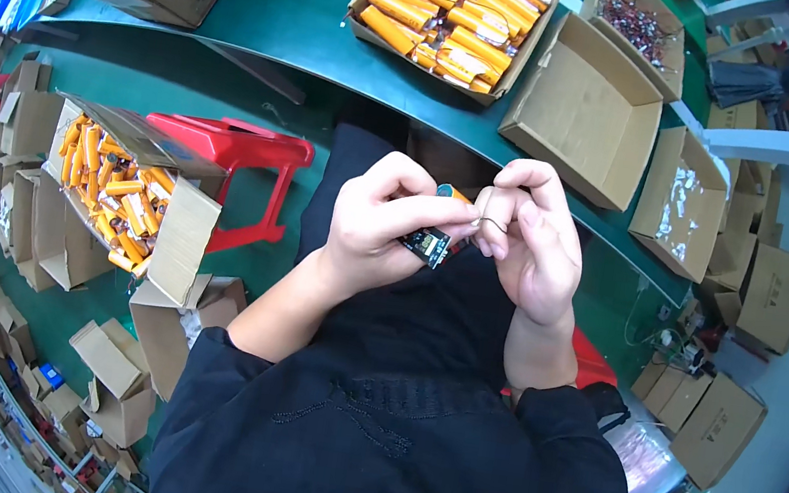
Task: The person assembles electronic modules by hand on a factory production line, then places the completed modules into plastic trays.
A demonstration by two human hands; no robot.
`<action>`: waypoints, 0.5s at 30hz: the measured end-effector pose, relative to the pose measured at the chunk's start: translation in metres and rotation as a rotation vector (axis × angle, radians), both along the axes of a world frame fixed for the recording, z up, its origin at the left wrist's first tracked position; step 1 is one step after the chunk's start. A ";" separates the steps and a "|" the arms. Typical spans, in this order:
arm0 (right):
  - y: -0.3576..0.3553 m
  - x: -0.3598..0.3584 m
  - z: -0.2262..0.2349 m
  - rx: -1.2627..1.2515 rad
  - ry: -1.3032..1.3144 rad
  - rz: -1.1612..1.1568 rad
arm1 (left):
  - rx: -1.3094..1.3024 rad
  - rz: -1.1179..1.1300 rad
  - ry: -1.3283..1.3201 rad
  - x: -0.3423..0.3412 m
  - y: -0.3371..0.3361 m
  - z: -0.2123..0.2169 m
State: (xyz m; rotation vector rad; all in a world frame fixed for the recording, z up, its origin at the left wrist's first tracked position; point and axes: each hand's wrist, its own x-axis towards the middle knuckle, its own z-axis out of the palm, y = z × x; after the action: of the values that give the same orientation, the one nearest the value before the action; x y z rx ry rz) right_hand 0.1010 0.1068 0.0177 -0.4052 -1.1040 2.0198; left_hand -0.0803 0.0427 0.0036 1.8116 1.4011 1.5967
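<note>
In front of my lap, my left hand (373,218) is closed around an orange-wrapped cylindrical battery pack (454,192), only its end showing past the fingers. A small black circuit board (428,245) juts out below that hand's fingertips. Close on the right, my right hand (541,247) pinches a thin dark wire (494,223) between thumb and fingers, the wire curving toward the left fingertips. Most of the pack is hidden by my left hand, and how the wire joins it cannot be made out.
Ahead on the green table (312,43) stands a box of orange battery packs (452,18). Right of it are a shallow cardboard box (585,112), a box of small wired parts (638,23) and one with white pieces (687,207). A red stool (256,152) and a carton of packs (115,192) are at left.
</note>
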 end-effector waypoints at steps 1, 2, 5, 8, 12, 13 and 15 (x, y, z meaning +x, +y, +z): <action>-0.001 -0.001 -0.001 -0.003 -0.004 0.016 | 0.015 0.000 0.008 0.000 -0.002 0.001; -0.002 -0.002 0.000 -0.003 0.003 0.021 | 0.015 0.005 0.016 0.001 -0.002 0.002; -0.010 -0.011 0.009 0.073 -0.278 -0.076 | -0.114 0.000 -0.117 0.005 -0.008 0.010; -0.004 -0.014 0.000 0.215 -0.324 -0.059 | -0.179 -0.025 -0.142 0.000 -0.013 0.017; 0.012 -0.010 -0.033 0.540 -0.224 0.058 | -0.268 -0.130 -0.116 -0.006 -0.020 0.025; 0.015 -0.012 -0.040 0.439 -0.135 0.172 | -0.282 -0.146 -0.108 -0.008 -0.022 0.030; 0.017 -0.013 -0.048 0.231 0.044 0.387 | -0.316 -0.189 -0.092 -0.011 -0.026 0.041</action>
State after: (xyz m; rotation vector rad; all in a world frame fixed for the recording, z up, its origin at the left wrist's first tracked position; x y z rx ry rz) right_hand 0.0878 0.1242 -0.0299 -0.0269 -1.4559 2.1809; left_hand -0.0913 0.0167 0.0444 1.6110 1.3123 1.2664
